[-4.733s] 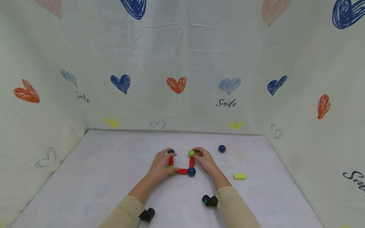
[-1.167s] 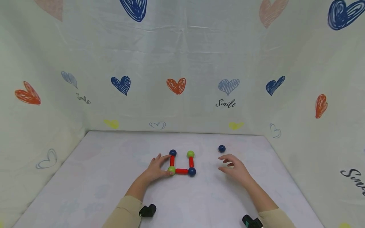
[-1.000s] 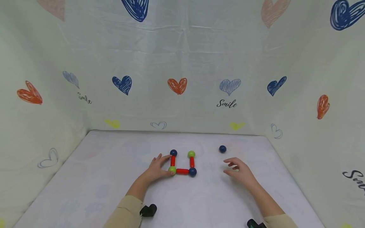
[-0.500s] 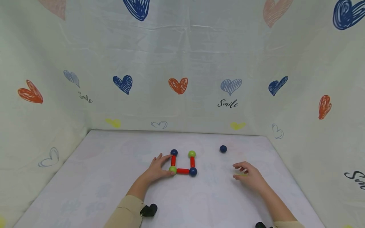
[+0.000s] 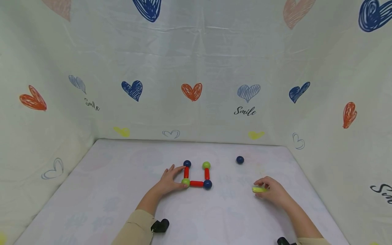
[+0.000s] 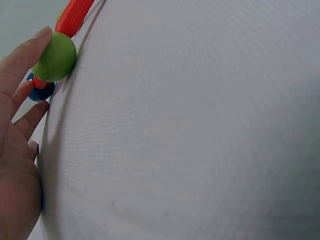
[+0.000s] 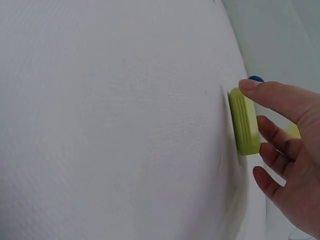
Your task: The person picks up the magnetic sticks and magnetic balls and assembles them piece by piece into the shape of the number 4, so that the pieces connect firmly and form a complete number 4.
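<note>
A U-shaped frame of magnetic rods and balls lies on the table. Its green ball (image 5: 185, 182) and blue ball (image 5: 187, 164) at the left side are joined by a red rod (image 5: 186, 172). Another red rod (image 5: 196, 184) runs along the near side to a second blue ball (image 5: 207, 184), from which a third red rod (image 5: 207, 174) leads to a green ball (image 5: 206, 165). My left hand (image 5: 169, 180) holds the frame's left side, thumb against the green ball. Off to the right, my right hand (image 5: 274, 192) pinches a yellow-green rod (image 7: 244, 122) at the tabletop.
A loose blue ball (image 5: 240, 160) lies toward the back right of the white table (image 5: 122, 190). A cloth backdrop (image 5: 214, 68) printed with hearts stands behind. Black wrist cameras (image 5: 160, 225) sit at both cuffs.
My right hand has left the frame's far green ball, moved right and toward me, and taken hold of the yellow-green rod. My left hand stays at the frame.
</note>
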The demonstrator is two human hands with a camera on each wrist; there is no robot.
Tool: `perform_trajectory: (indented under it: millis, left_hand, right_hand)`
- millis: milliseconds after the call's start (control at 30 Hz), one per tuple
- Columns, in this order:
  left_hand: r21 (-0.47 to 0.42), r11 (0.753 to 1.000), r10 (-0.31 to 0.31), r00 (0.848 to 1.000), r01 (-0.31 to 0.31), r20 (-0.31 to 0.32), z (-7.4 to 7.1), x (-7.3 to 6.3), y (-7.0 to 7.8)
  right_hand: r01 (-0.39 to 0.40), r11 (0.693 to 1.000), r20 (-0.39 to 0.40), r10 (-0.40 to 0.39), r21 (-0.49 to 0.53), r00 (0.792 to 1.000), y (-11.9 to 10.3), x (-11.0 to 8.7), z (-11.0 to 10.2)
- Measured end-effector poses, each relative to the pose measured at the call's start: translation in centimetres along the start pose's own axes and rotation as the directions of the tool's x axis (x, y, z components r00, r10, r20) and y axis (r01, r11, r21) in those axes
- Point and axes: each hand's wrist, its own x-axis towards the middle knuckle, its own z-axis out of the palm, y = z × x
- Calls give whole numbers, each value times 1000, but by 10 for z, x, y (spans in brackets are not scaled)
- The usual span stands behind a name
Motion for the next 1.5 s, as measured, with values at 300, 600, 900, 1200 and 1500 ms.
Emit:
perform_trajectory:
  millis: [300,600,900,1200,1500]
  left_hand:
    - [8,1000,0,1000,0,-2,-1,1,-1]
    - [12,1000,-9,1000,9,0,1,2,-4]
    - [14,1000,-6,1000,6,9,1,4,-5]
    - [15,1000,-20,1000,20,10,2,5,-6]
    - [26,1000,-14,1000,14,0,2,5,-6]
  right_hand:
    - [-2,1000,19,2,7,1000,6,6,2]
    - [20,999,34,-22,39,999,5,5,0]
    - [15,996,40,-19,85,999,2,8,4]
    - [73,992,20,-76,102,997,-14,8,12]
    - [182,977,39,-187,115,982,-29,10,22]
